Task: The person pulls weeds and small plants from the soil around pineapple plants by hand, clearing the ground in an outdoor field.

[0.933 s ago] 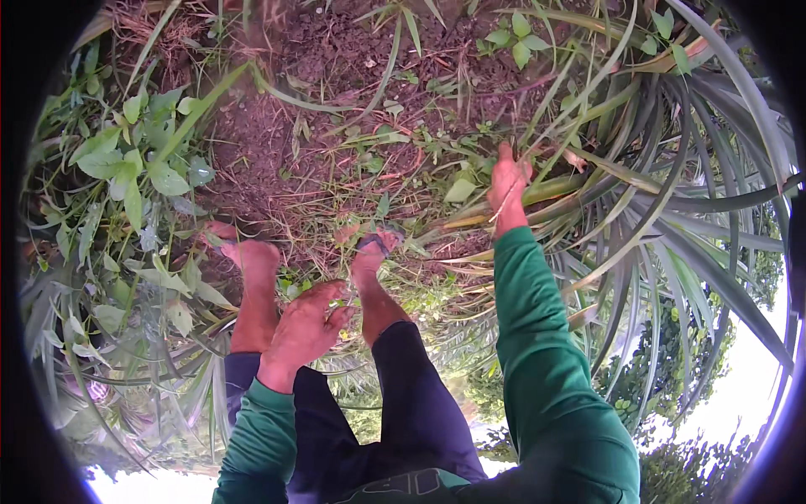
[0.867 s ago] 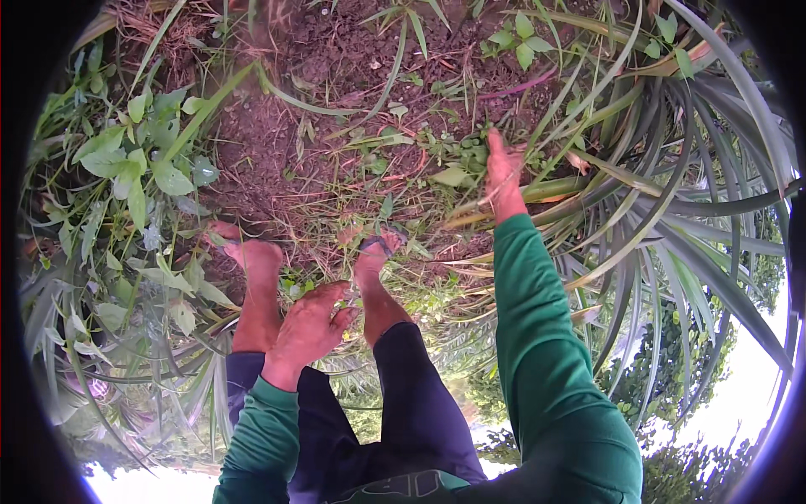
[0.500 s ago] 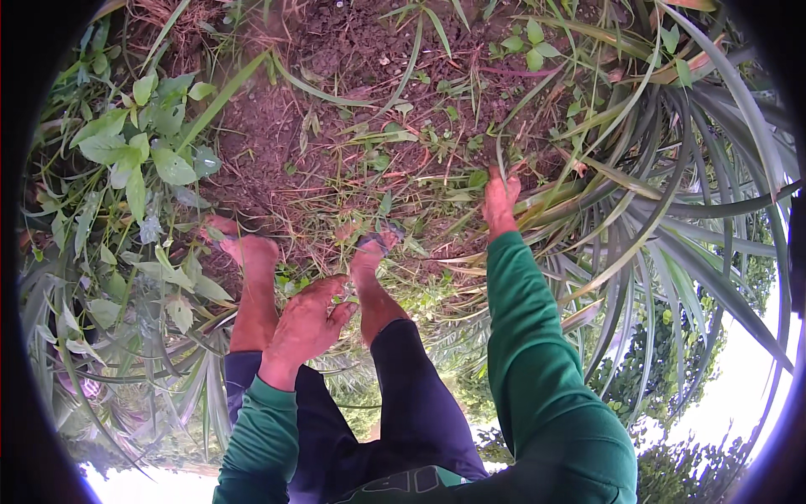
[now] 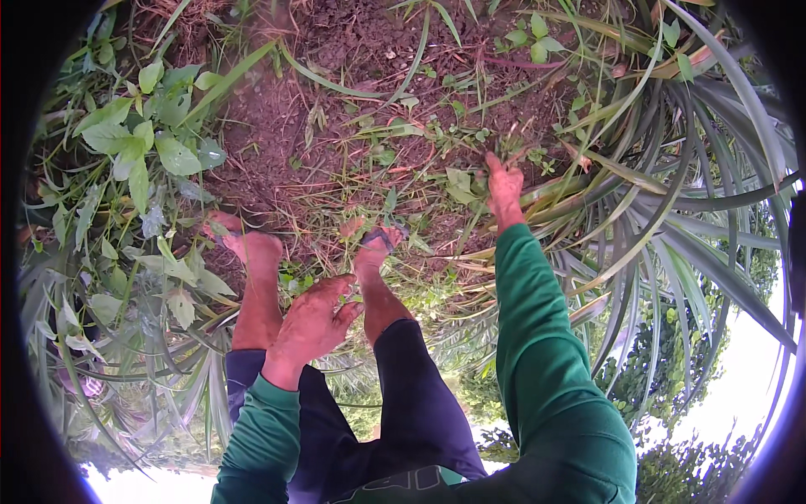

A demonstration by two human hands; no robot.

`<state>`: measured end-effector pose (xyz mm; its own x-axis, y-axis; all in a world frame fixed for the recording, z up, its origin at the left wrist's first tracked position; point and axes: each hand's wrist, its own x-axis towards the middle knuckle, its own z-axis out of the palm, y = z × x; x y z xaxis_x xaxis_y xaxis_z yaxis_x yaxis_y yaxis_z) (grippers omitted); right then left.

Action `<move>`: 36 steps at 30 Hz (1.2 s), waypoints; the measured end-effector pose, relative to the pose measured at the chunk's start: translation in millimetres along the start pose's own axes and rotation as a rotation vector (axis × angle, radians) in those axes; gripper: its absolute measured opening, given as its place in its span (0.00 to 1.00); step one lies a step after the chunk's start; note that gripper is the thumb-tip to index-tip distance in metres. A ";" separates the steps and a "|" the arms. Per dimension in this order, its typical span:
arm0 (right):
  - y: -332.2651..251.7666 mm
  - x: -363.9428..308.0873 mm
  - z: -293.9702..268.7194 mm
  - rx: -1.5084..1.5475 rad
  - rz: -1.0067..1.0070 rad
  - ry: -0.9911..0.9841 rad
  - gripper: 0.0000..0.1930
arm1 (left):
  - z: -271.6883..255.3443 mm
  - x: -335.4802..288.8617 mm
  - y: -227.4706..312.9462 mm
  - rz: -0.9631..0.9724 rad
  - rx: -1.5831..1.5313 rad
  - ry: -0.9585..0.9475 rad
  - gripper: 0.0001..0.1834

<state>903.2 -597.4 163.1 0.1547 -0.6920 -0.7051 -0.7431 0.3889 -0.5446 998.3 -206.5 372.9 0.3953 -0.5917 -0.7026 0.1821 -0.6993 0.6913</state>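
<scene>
My right hand reaches out over the soil beside the long-leaved plant at the right. Its fingers are closed on a small tuft of weeds, whose blurred blades poke out beyond the knuckles. A broad pale-green leaf lies just left of that hand. My left hand hangs in front of my shins with the thumb apart from the bent fingers. Nothing shows in it, though the palm side is partly hidden.
My feet stand on reddish-brown soil strewn with cut grass and small weeds. Leafy green weeds grow thickly at the left. Stiff, long blades arch in from the right, close to my right arm.
My right hand has shifted slightly right and down, and its wrist has turned. The weeds by its fingers have moved, and the broad leaf beside it shows more fully. My left hand has barely moved.
</scene>
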 end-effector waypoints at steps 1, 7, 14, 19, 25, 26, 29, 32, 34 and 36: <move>-6.9 23.9 2.4 -0.230 -0.088 0.101 0.18 | 3.3 3.6 2.9 0.028 0.003 -0.009 0.22; -4.5 39.1 33.9 -0.550 -0.386 0.156 0.19 | 2.8 3.7 -2.5 0.016 -0.021 -0.012 0.22; -3.5 -7.1 53.1 -0.350 -0.048 0.043 0.18 | 6.7 5.9 0.6 0.094 0.016 0.015 0.22; -22.3 14.5 88.2 -1.007 -0.207 -0.063 0.16 | 2.1 11.9 14.3 -0.034 -0.071 -0.069 0.21; -57.8 -10.7 76.4 0.230 0.230 -0.175 0.09 | -0.2 9.0 8.0 -0.085 -0.069 -0.062 0.18; -65.6 -7.4 64.5 0.199 0.149 -0.142 0.14 | 0.8 9.4 7.7 -0.067 -0.065 -0.065 0.17; -108.8 0.1 41.5 -1.017 -0.271 0.065 0.14 | -0.8 7.4 6.1 -0.058 -0.059 -0.060 0.15; -84.0 46.9 8.5 -1.383 -0.519 0.085 0.16 | -1.4 5.4 3.9 -0.004 -0.002 -0.026 0.17; -53.5 90.7 -19.3 -1.654 -0.520 -0.033 0.19 | 5.0 9.3 6.0 0.060 0.042 -0.009 0.21; -32.3 111.2 -36.7 -1.728 -0.494 -0.091 0.21 | 5.3 11.8 7.9 0.046 -0.009 -0.011 0.20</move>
<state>920.5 -709.2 118.9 0.5367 -0.4801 -0.6938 -0.3813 -0.8716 0.3081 999.6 -221.2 369.2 0.3932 -0.6275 -0.6721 0.1719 -0.6679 0.7241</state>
